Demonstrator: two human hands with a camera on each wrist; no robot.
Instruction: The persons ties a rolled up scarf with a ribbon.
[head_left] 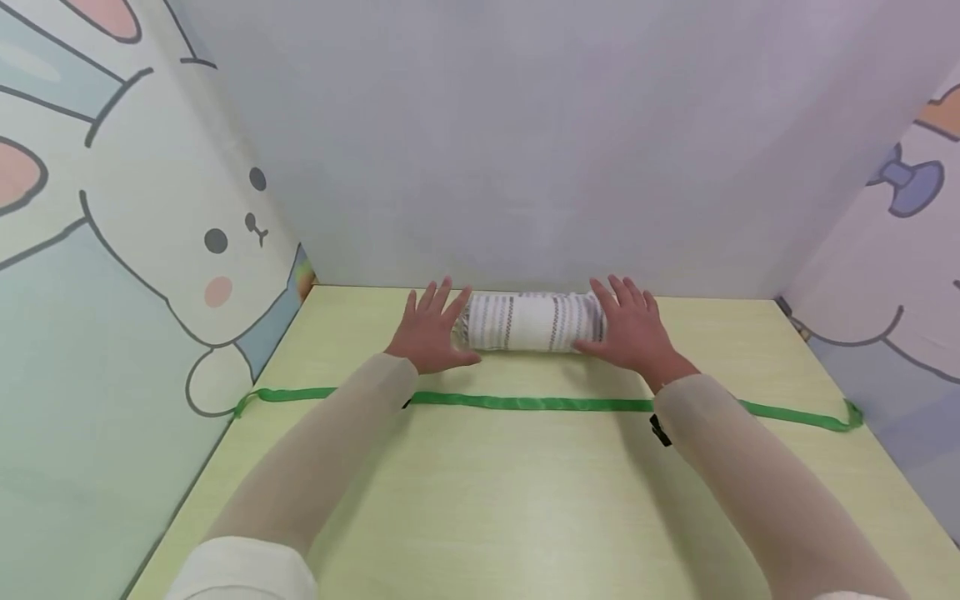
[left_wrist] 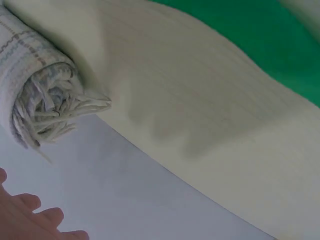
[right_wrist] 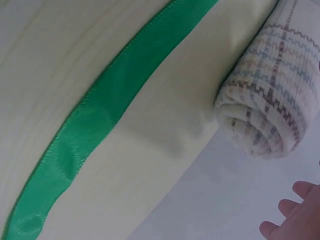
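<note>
Treat roll (head_left: pixel 534 323) as probably soft, light; grip both ends using left hand (head_left: pixel 429 337) and right hand (head_left: pixel 634 333), spread-fingered beside it.

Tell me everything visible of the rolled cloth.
The rolled cloth is whitish, soft-looking and woven-looking, with greyish and brownish patterned stripes. Its left end shows loose fringe, its right end a spiral of layers. It lies crosswise on the table near the back wall, beyond the green ribbon. The left hand and right hand flank its ends; whether either touches it is unclear.
</note>
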